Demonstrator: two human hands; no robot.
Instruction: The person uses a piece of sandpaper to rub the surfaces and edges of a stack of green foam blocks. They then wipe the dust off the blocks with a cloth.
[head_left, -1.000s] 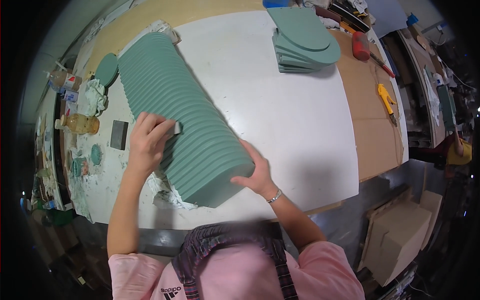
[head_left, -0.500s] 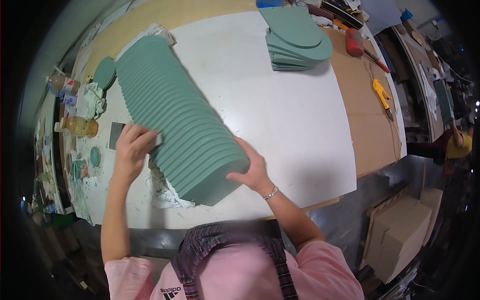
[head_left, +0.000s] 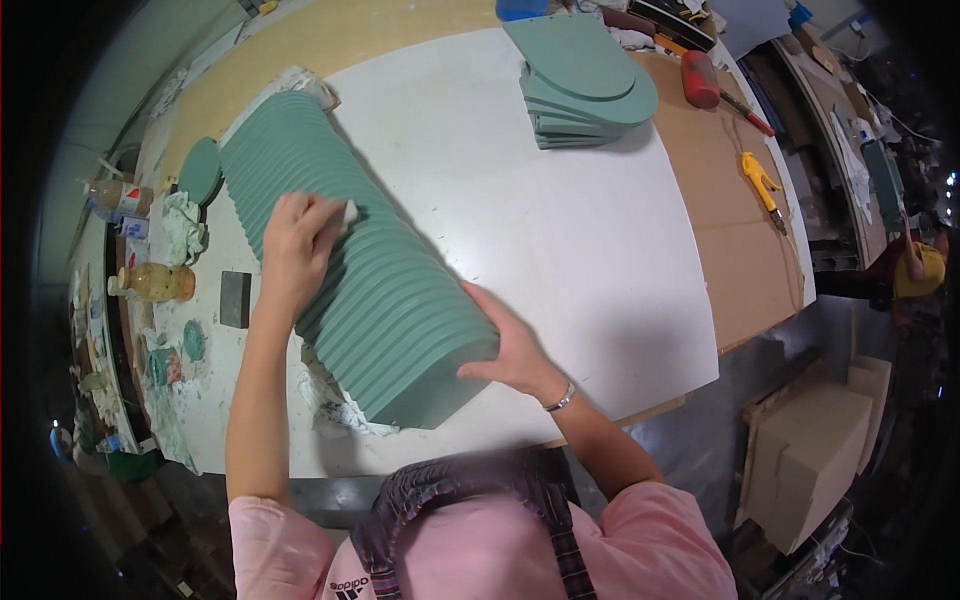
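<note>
From where I stand, the white-topped counter [head_left: 610,340] carries a long, ribbed green column [head_left: 375,270], lying left of the middle with crumpled white cloth showing at both ends. Its long axis runs aslant, from the far left toward the person, nearer end further right; the flat end face looks back at the wearer, and the rounded, ridged side is uppermost. I'd judge it stiff and rather bulky, though whether solid or hollow I can't tell. The painted face looks smooth enough to slip a little, and the thin ridge edges look easiest to chip, so I'd lift it from beneath at both ends rather than by the ribs.

The right hand [head_left: 512,350] has its grip hooked round the near right corner, thumb on the end face, fingers along the side. The left hand [head_left: 295,245], slightly blurred, is over the ridges farther up, its grip pinching a small pale pad [head_left: 350,212] between thumb and fingers. The pad looks light; its softness I can't judge.
</note>
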